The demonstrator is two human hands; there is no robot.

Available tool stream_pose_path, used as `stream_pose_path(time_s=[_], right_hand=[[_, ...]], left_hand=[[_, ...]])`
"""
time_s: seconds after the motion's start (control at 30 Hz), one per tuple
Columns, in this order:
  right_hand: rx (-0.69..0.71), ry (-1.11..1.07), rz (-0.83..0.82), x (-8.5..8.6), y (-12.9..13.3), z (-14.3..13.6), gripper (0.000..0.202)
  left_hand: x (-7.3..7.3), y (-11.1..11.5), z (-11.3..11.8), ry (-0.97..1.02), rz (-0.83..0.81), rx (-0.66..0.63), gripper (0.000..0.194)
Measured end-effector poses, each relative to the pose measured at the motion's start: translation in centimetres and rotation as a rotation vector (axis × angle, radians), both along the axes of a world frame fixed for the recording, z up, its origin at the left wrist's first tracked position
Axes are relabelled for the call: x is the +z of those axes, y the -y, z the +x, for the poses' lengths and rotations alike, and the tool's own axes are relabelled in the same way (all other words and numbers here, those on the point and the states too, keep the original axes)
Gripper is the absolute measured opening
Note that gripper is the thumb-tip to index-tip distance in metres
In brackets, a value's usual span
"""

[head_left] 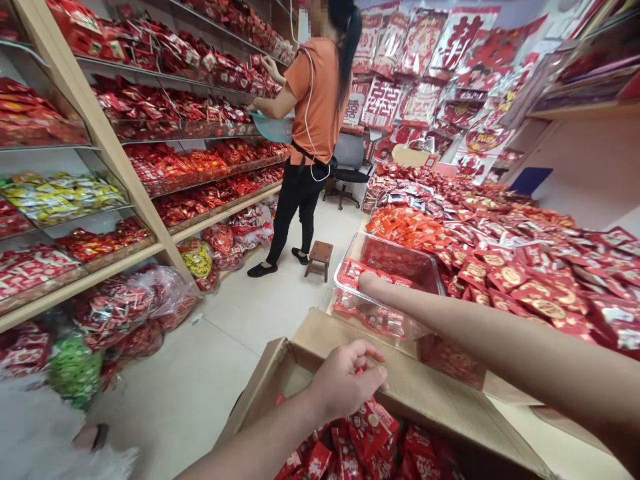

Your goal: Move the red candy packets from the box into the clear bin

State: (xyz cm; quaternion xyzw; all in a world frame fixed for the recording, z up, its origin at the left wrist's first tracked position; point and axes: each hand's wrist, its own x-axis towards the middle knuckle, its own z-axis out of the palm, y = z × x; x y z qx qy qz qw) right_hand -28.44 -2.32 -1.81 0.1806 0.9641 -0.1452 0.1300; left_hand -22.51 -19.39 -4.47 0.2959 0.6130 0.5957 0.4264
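My left hand (350, 377) is over an open cardboard box (425, 393), its fingers curled round a bit of red, apparently a red packet. Below it, many red candy packets (373, 427) fill the box. My right hand (369, 283) reaches into a clear plastic bin (390, 247) beyond the box, among red packets lying in it. The fingers of that hand are hidden by the packets and the bin's wall.
A heap of red packets (520, 267) covers the table at right. A person in an orange shirt (320, 100) stands by packed shelves (200, 137) at left. A small wooden stool (320, 253) and filled plastic bags (120, 300) are on the floor.
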Motion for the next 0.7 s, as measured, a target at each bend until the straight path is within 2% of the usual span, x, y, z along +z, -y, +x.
stream_pose_path(time_s=[0.17, 0.33, 0.5, 0.7], right_hand=[[0.087, 0.096, 0.142, 0.4, 0.0, -0.7, 0.040], [0.254, 0.066, 0.211, -0.6, -0.2, -2.0, 0.056], [0.318, -0.015, 0.251, -1.8, -0.4, -2.2, 0.055], [0.286, -0.102, 0.221, -2.3, -0.9, -1.8, 0.048]], left_hand=[[0.4, -0.1, 0.0, 0.033, -0.018, 0.001, 0.017], [0.2, 0.0, 0.0, 0.048, -0.025, -0.006, 0.019], [0.3, 0.0, -0.1, 0.077, -0.063, -0.003, 0.019], [0.3, 0.0, -0.3, 0.084, -0.063, -0.017, 0.020]])
